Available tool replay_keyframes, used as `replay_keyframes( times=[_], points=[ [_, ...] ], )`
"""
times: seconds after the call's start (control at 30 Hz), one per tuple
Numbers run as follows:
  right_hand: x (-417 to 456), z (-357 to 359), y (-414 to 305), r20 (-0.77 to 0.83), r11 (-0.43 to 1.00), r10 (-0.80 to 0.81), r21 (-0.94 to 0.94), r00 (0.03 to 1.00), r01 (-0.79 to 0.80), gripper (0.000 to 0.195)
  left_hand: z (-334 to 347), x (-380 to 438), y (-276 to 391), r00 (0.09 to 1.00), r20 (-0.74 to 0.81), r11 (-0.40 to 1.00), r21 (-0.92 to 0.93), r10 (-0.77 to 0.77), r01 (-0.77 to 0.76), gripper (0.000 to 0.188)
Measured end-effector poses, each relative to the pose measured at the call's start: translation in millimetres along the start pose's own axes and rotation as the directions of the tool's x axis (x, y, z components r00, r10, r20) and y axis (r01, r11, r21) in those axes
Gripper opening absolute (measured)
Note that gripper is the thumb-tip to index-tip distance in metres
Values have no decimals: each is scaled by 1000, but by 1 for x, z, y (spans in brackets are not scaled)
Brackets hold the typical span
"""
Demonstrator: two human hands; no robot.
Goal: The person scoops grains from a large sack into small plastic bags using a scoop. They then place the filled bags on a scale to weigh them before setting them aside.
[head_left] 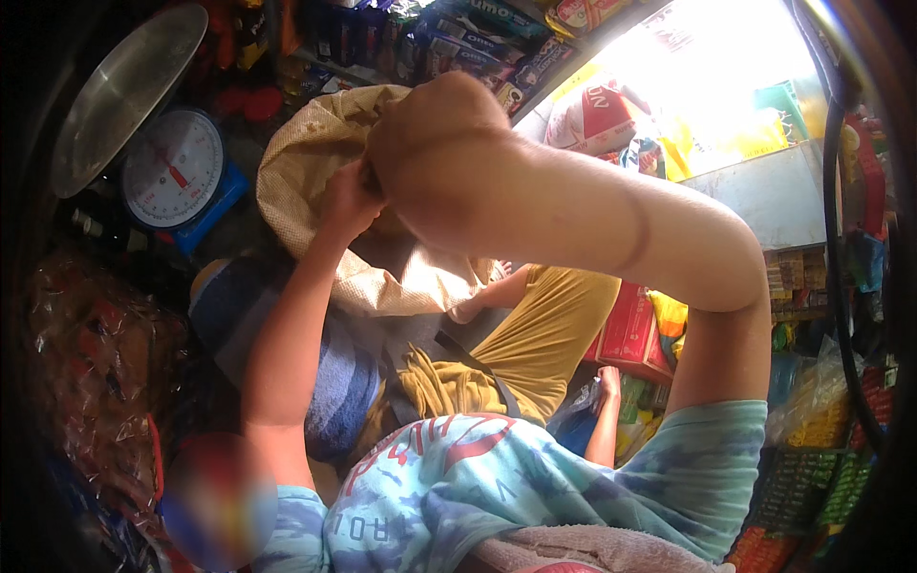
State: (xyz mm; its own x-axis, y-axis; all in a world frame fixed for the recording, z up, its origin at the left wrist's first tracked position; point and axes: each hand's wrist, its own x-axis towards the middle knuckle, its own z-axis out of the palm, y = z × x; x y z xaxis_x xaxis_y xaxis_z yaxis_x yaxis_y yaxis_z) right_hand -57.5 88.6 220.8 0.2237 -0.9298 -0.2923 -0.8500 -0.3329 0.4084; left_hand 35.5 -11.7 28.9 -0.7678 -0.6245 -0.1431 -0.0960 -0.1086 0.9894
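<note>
A woven beige sack gapes wide in front of my bent legs, its rim rolled outward. Above its mouth, my left hand is raised with fingers curled and meets my right hand. My right hand is bent at the wrist close to the camera, and its back hides the fingers. Whatever lies between the two hands is hidden. Shadow and my right forearm cover most of the sack's inside.
A blue dial scale with a metal pan stands at the left. Packaged biscuits fill a shelf ahead. Red boxes sit right of my knee. Another person's forearm reaches in at my right side. Plastic-wrapped goods lie at left.
</note>
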Motion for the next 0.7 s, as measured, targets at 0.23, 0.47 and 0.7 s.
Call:
replay_keyframes(
  times=[0.23,0.47,0.7],
  points=[
    [-4,-3,-2,-260,972,-235,-46,937,231,13,12,20,-104,745,-389,781,560,542,-276,27],
    [-11,7,40,-822,715,-517,-261,240,648,15,29,-25,-24,856,-396,884,447,332,-136,19],
    [33,71,47,466,881,22,410,884,-238,34,16,-17,-38,861,-496,973,230,115,2,44]
  ],
)
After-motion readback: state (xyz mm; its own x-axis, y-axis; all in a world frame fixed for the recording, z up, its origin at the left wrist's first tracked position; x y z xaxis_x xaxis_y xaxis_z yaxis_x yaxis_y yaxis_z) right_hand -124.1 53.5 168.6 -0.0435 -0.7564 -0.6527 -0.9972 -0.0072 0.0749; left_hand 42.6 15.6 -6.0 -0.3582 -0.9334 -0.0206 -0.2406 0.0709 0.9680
